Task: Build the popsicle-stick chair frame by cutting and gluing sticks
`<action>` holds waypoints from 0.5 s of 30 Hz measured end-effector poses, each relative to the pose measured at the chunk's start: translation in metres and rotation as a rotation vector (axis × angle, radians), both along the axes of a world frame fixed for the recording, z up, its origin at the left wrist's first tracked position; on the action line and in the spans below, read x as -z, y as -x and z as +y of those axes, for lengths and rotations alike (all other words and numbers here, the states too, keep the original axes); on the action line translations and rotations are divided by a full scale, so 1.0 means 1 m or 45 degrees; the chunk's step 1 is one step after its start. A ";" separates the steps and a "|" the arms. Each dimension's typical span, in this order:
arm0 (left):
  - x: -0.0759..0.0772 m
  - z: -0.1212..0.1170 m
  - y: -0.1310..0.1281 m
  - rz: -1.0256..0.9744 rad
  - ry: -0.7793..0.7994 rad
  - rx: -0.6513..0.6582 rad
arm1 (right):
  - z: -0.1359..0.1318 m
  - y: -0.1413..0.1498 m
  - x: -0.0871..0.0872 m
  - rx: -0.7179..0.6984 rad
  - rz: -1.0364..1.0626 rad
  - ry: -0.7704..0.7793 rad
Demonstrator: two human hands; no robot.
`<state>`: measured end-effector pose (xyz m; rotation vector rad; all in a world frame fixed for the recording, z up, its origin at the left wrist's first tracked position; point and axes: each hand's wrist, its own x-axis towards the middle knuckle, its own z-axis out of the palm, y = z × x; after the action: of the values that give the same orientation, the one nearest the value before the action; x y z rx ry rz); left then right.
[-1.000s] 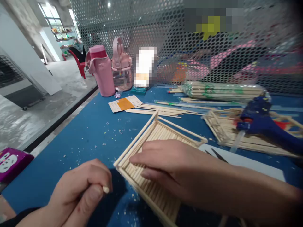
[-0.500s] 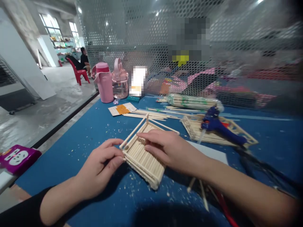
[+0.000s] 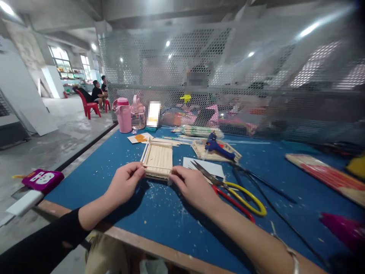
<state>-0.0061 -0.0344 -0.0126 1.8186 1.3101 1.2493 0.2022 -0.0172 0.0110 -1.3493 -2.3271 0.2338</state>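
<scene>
I have the left hand (image 3: 125, 182) and right hand (image 3: 195, 188) each pinching a near corner of the pale, rectangular wooden-stick tray (image 3: 158, 156), over the blue tabletop (image 3: 159, 215). Beyond, right: a blue plastic glue gun (image 3: 219, 147) atop a second pale stick frame (image 3: 199, 150).

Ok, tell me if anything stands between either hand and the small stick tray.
Nothing visible does: the left hand holds the stick tray at its near left corner, the right hand at its near right. The scissors lie beside the right hand, not in between.
</scene>
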 end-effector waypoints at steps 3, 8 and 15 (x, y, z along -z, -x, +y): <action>0.000 0.002 -0.009 -0.191 0.114 -0.015 | 0.016 0.004 -0.002 0.048 -0.004 -0.009; 0.003 -0.005 -0.012 -0.472 0.152 -0.176 | 0.014 -0.020 -0.009 0.147 0.016 -0.015; -0.004 -0.016 -0.038 -0.411 0.159 0.021 | -0.012 -0.125 -0.003 0.556 -0.491 0.184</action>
<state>0.0317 -0.0500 -0.0090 1.4661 1.1612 1.3539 0.3268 -0.0293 0.0144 -2.0879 -2.2587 0.0031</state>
